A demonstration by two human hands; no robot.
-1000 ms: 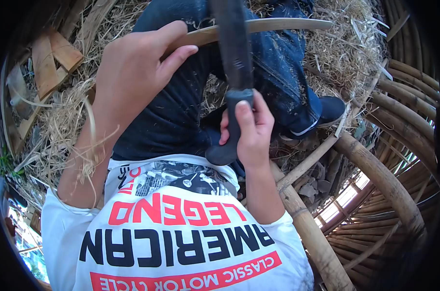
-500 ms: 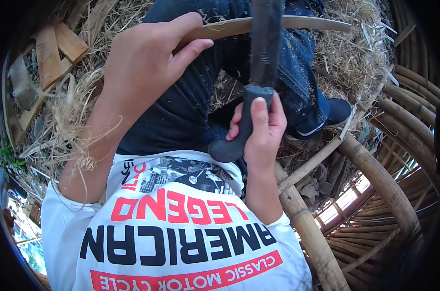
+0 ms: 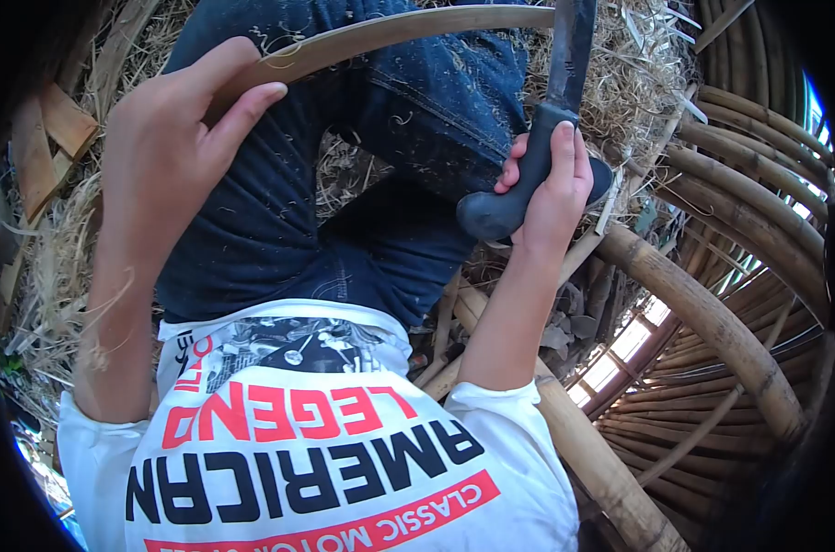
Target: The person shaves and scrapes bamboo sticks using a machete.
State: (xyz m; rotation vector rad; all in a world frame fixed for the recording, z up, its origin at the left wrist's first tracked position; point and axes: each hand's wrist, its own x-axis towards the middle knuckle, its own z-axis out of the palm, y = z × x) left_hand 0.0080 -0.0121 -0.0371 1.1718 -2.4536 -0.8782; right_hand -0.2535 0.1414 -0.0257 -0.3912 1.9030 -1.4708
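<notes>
My left hand (image 3: 164,147) is closed on one end of a thin bamboo strip (image 3: 371,43), thumb and fingers pinching it. The pale strip bows across above my jeans, rising to the right. Wrapped round the black handle of a machete (image 3: 572,60), my right hand (image 3: 555,179) keeps the dark blade pointing up and away from me. The blade crosses the strip near its right end, and its tip runs out of the top of the view. My thumb lies along the handle.
Curly shavings (image 3: 610,64) cover the ground around my legs, and some cling to my jeans (image 3: 252,184). Flat wood pieces (image 3: 35,152) lie at the left. Thick bamboo poles (image 3: 702,304) and a slatted bamboo structure (image 3: 693,405) stand close on my right.
The machete has moved right along the strip, from past its middle to near its far end. My hands are farther apart, and the view has shifted.
</notes>
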